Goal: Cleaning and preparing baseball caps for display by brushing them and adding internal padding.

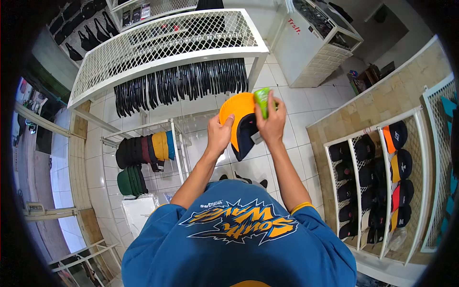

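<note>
A baseball cap with a yellow-orange brim (237,108) and a dark crown is held in front of me, its brim pointing away and its dark inside showing. My left hand (219,133) grips the brim's left edge, thumb on top. My right hand (271,120) holds a bright green object (263,99) against the right side of the brim; whether it is a cloth, a sponge or a brush I cannot tell. A pale tag (256,137) hangs from the cap below my right hand.
Ahead stands a white mesh-topped rack (165,57) with black hangers (183,80). Bucket hats (143,149) sit on a low white rack at the left. At the right, caps (400,165) fill a white wall rack (353,175). A glass-topped counter (304,46) stands at the back right.
</note>
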Demonstrator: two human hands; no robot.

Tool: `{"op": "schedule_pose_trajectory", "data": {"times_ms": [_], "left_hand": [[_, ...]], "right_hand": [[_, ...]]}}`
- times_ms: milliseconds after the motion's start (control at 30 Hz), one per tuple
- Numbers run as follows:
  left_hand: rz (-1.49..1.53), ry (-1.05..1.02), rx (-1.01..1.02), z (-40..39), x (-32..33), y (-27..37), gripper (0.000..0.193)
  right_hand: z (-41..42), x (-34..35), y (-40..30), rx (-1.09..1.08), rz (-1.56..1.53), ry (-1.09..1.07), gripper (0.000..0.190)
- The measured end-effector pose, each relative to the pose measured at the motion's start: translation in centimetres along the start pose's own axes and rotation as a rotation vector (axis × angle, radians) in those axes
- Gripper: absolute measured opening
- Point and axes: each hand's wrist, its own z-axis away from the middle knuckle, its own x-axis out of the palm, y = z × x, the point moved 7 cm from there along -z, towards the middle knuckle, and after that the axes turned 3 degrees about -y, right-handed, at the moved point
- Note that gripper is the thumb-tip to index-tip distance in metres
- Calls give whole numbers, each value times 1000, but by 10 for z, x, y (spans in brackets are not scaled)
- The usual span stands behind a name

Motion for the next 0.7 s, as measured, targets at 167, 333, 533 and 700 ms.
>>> {"op": "schedule_pose_trajectory", "data": {"times_ms": [167,333,533,700], "left_hand": [[155,29,-1,1,-8,-1,21],[116,92,28,-1,-14,5,20],[339,62,-50,-4,-15,-3,19],[285,11,-40,-14,-15,-13,20]], "right_hand": [[7,11,-9,-132,-19,-35,62],[6,5,-9,-68,-51,-3,64],[-1,14,31,204,-109,18,63],[7,12,-24,-168,-129,-116,64]]}}
